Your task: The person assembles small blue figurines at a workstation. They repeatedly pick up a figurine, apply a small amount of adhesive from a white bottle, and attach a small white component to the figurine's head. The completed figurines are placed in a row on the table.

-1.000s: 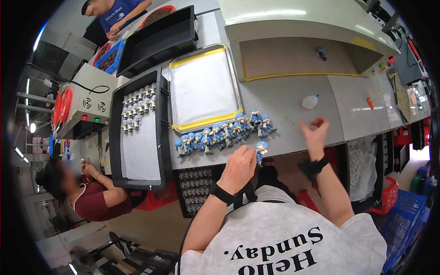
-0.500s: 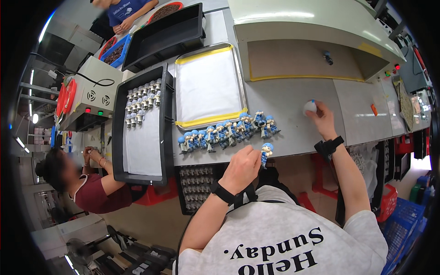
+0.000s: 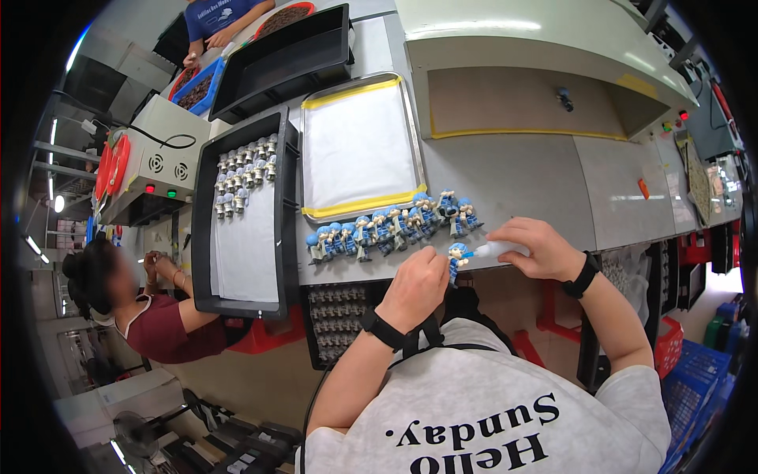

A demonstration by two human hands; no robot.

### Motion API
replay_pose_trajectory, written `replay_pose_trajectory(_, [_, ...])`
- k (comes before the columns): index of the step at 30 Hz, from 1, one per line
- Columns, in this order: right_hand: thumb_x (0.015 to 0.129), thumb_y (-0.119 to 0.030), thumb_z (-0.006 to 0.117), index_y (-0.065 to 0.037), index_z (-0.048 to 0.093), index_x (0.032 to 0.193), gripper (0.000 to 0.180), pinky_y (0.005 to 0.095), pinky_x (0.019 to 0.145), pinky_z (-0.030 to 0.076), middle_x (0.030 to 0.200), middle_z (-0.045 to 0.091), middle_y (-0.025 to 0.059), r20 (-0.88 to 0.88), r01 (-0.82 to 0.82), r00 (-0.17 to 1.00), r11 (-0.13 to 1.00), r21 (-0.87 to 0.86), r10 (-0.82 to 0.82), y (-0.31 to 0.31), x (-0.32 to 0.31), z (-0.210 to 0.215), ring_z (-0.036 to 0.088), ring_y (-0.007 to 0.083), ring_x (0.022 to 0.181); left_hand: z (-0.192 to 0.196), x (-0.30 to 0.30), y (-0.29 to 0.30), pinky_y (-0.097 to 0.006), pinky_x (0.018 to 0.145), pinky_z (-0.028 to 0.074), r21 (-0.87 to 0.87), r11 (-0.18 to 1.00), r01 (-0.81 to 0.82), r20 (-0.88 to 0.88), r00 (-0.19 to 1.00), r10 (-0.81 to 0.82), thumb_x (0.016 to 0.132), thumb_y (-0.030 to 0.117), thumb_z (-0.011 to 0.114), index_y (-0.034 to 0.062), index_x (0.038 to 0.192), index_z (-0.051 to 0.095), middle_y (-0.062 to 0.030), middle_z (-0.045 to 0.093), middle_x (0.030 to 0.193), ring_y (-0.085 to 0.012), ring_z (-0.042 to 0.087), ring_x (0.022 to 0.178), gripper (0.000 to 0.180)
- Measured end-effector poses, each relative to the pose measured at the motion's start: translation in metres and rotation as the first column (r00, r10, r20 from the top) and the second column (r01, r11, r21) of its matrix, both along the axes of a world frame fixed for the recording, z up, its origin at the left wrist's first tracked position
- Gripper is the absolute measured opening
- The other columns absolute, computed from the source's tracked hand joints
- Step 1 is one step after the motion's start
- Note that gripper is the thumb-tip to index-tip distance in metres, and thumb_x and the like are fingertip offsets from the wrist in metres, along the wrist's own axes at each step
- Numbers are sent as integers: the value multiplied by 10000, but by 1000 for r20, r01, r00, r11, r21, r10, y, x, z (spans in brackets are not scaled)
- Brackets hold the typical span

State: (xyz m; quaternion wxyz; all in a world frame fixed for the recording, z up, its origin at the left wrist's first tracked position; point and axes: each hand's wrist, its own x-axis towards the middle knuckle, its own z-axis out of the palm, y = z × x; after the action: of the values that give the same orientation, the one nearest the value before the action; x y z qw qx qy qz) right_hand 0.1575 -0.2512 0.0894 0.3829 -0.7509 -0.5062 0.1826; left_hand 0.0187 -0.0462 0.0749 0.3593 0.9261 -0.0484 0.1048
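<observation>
A small blue-haired figurine (image 3: 456,261) is pinched in my left hand (image 3: 417,288), just beyond the table's near edge. My right hand (image 3: 545,249) grips a small white squeeze bottle (image 3: 493,250), laid over on its side. Its thin blue tip points left and meets or nearly meets the figurine's head; exact contact is too small to tell. Close by my left hand, several similar figurines (image 3: 383,229) stand and lean in a crowded row along the front of a metal tray (image 3: 363,146) lined with white paper and edged with yellow tape.
At left, a black crate (image 3: 288,229) holds rows of small figure parts (image 3: 246,170) on white paper. An empty-looking black crate (image 3: 284,67) lies behind. A long machine hood (image 3: 513,47) spans the back, with one figurine (image 3: 564,99) inside. Two co-workers sit at left and far left.
My right hand has brought the bottle from the table toward me and left, tipping it so its nozzle reaches the figurine. My left hand has barely moved.
</observation>
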Motion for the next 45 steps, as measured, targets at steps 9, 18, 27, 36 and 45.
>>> replay_pose_trajectory(9, [686,-71,699,-78,631,1022,344,367,697,486,907,625,92,133,17,991,998,-61,-8,1,-4,8,590,284,822,-3,-2,2,-406,593,440,25,1000,-5,2,1000,5,760,-9,601,-11,738,547,-136,478,697,-318,532,666,58])
replay_pose_trajectory(18, [687,-91,686,-115,626,1006,325,364,647,494,893,613,52,283,31,959,990,-136,8,3,-10,21,593,250,810,-3,-3,0,-407,617,443,54,999,-10,-12,1000,10,764,3,600,-9,737,546,-134,477,706,-317,533,688,62])
replay_pose_trajectory(27, [692,-96,669,-117,609,977,292,349,594,494,837,594,42,416,28,908,983,-179,50,5,-16,28,591,229,791,-4,-3,-2,-406,614,442,88,996,-12,-13,1000,13,764,6,601,-7,719,539,-133,475,707,-313,532,689,77])
replay_pose_trajectory(36, [663,-93,658,-70,604,918,262,334,562,486,767,565,45,494,4,863,977,-215,105,12,-23,39,573,224,735,-7,-4,-3,-408,612,441,92,996,-12,-13,1000,13,758,4,603,-5,715,538,-130,474,706,-312,532,687,78])
replay_pose_trajectory(45, [658,-101,659,-69,598,904,255,334,551,480,746,554,38,529,-28,830,961,-275,175,17,-26,46,570,213,727,-9,-5,-3,-408,618,444,87,996,-14,-23,1000,16,756,3,604,-5,733,545,-129,479,710,-314,536,693,63])
